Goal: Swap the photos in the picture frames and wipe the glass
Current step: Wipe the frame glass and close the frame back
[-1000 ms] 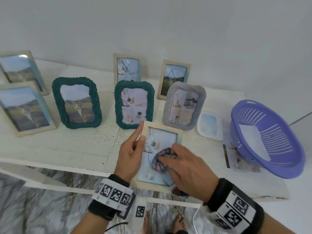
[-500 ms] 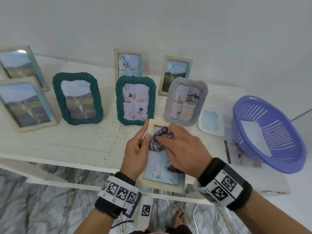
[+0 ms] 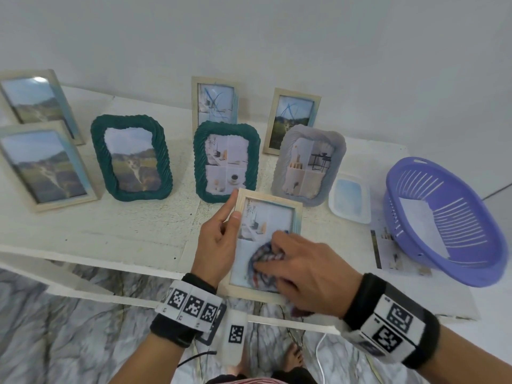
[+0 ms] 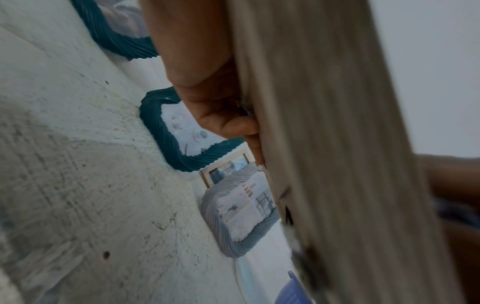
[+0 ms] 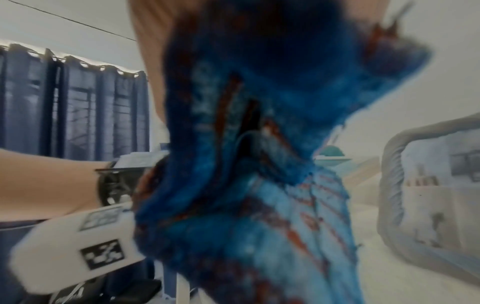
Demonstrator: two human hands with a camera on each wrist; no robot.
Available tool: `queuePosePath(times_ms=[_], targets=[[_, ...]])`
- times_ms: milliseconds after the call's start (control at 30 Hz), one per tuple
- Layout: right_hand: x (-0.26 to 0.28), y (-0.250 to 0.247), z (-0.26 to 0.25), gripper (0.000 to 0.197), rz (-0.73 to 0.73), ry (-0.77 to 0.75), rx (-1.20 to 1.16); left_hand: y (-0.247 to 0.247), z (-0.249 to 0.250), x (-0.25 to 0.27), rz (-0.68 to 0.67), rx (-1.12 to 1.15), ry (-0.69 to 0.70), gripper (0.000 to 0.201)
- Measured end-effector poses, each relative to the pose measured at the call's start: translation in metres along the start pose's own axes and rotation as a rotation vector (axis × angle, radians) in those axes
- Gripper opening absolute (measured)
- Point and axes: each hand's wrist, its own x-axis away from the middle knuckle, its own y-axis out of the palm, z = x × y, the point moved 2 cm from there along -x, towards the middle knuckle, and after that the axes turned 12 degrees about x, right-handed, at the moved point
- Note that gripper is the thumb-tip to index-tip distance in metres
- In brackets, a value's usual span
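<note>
A light wooden picture frame with a pale interior photo is tilted up at the table's front edge. My left hand grips its left side, thumb on the front and fingers behind the frame's back. My right hand holds a bunched blue, red and white checked cloth pressed against the lower half of the glass. In the right wrist view the cloth fills the middle, blurred.
Standing on the white table are two dark green frames, a grey frame and several wooden ones. To the right lie a white tray, loose photos and a purple basket.
My right hand with the cloth went up to the top of the glass half a second ago and has now come back down to the lower half. The left hand keeps its grip.
</note>
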Motion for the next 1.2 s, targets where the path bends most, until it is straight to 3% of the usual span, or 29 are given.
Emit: queuePosePath(times_ms=[67, 167, 333, 533, 700, 900, 1067, 1200], targets=[[0.003, 0.0, 0.006, 0.034, -0.007, 0.02, 0.029, 0.001, -0.001, -0.002, 0.012, 0.002, -0.011, 0.042], [-0.006, -0.009, 0.021, 0.039, 0.09, 0.21, 0.087, 0.005, -0.003, -0.007, -0.009, 0.012, -0.013, 0.042], [0.012, 0.001, 0.0, 0.031, 0.036, 0.081, 0.062, 0.004, -0.005, -0.001, -0.015, 0.012, -0.027, 0.042], [0.001, -0.009, 0.022, 0.038, 0.078, 0.307, 0.174, 0.005, 0.005, -0.004, 0.017, -0.003, 0.005, 0.042], [0.019, 0.003, 0.002, 0.032, -0.015, 0.107, 0.039, 0.003, 0.006, -0.004, 0.014, -0.002, -0.001, 0.043], [0.009, -0.005, 0.021, 0.032, 0.034, 0.3, 0.182, 0.01, 0.005, 0.001, 0.0, -0.019, -0.003, 0.042], [0.024, 0.001, 0.011, 0.027, -0.089, 0.044, 0.017, 0.005, 0.0, 0.004, 0.002, -0.019, -0.041, 0.042], [0.015, -0.006, 0.028, 0.033, -0.013, 0.148, 0.139, 0.011, -0.002, 0.009, -0.035, 0.0, -0.036, 0.043]])
